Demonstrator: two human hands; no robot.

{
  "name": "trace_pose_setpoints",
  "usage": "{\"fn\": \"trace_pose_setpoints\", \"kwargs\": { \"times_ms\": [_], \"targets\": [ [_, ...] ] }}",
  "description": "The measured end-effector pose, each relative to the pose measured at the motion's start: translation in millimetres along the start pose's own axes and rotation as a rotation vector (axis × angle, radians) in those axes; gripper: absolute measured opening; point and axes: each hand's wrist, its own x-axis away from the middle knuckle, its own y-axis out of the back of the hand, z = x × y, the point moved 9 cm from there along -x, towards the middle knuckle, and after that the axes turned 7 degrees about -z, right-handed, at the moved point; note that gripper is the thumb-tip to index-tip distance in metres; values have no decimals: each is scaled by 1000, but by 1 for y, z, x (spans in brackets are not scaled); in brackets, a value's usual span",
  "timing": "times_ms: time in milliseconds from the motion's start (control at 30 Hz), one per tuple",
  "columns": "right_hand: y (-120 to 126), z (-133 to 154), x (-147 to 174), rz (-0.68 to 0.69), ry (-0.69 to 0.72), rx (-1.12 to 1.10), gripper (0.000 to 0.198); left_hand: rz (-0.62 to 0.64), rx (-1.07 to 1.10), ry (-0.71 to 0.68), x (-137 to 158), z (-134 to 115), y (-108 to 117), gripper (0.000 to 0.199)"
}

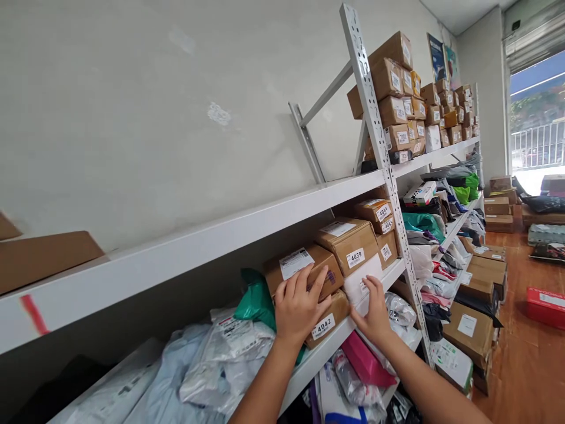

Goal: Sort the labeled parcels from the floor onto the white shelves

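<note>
My left hand [296, 303] lies with spread fingers against the front of a brown cardboard box [276, 274] that has a white label on top. Under that box sits another carton [339, 306] marked 4042. My right hand [373, 312] has its fingers apart on a white wrapped parcel [362, 275], which is partly hidden behind it. Above the white parcel rests a box [348, 238] labelled 4039. Beside it, on the right, smaller boxes [375, 211] are stacked, the top one marked 4044. A green plastic bag [256, 297] touches the left side of the boxes.
White shelf boards [198, 235] and a perforated upright [368, 94] frame the area. Bagged parcels [220, 353] lie to the left. More cartons [397, 106] stand on the far upper shelf. A red box [545, 306] rests on the wooden floor [516, 353].
</note>
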Motion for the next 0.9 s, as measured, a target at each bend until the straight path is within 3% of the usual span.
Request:
{"fn": "trace_pose_setpoints", "kwargs": {
  "times_ms": [100,233,367,467,567,633,733,900],
  "targets": [
    [-15,36,13,89,55,-144,64,79,25,33,-1,-1,-3,47],
    [-36,44,32,145,31,-163,80,115,40,32,-1,-8,0,49],
    [-41,37,44,165,44,-148,86,-2,1,20,8,-17,19,40],
    [-31,37,45,132,52,-171,80,-154,8,55,22,-19,44,32],
    [-7,48,30,-21,79,-126,72,-290,62,108,39,-14,68,21],
    [1,68,9,-60,202,-59,71,-364,75,129,48,-10,81,17],
    [-11,94,-29,66,422,100,81,-376,56,123,52,-1,85,24],
    [-40,87,-76,248,568,354,73,-258,132,141,57,16,69,52]
  ]
}}
